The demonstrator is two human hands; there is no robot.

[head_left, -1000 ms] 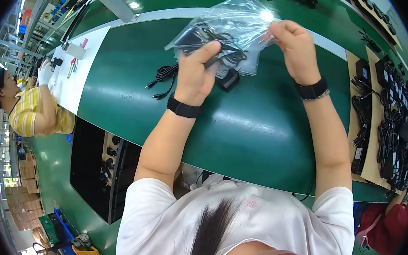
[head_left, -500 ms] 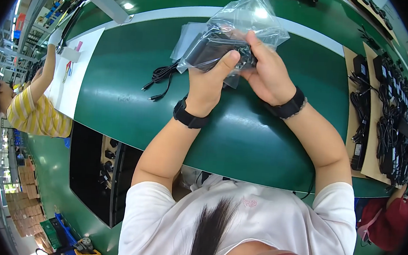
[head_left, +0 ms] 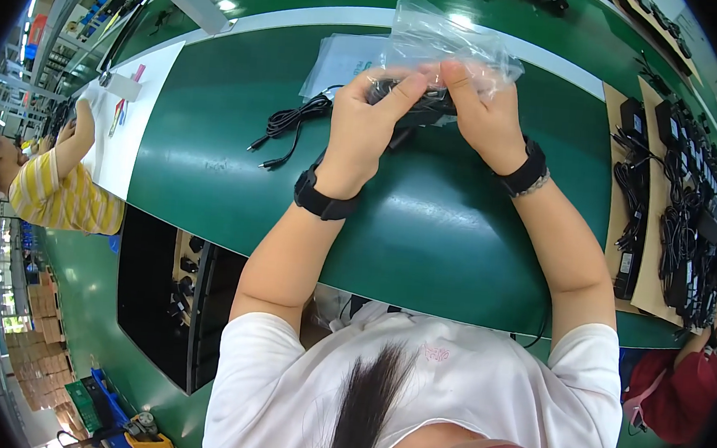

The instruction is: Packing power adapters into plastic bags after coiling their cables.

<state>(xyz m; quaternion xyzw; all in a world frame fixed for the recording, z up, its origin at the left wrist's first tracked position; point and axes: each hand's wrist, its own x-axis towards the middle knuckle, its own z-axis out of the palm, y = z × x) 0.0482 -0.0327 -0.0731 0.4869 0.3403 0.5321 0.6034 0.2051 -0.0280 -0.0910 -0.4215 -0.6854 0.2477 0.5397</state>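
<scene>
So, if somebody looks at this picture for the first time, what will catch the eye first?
Probably the two hands, left hand and right hand, gripping a crinkled clear plastic bag with a black adapter at the top centre, above the wide green conveyor belt. Next, a loose black cable lies on the belt to the left of the hands, and rows of black adapters on brown cardboard sheets fill the right edge.

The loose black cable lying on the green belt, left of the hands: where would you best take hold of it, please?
Probably at the bunched coil, coming from above with the left hand. The loops lie gathered there, while the thin plug ends trail free toward the person and would likely dangle.
</scene>
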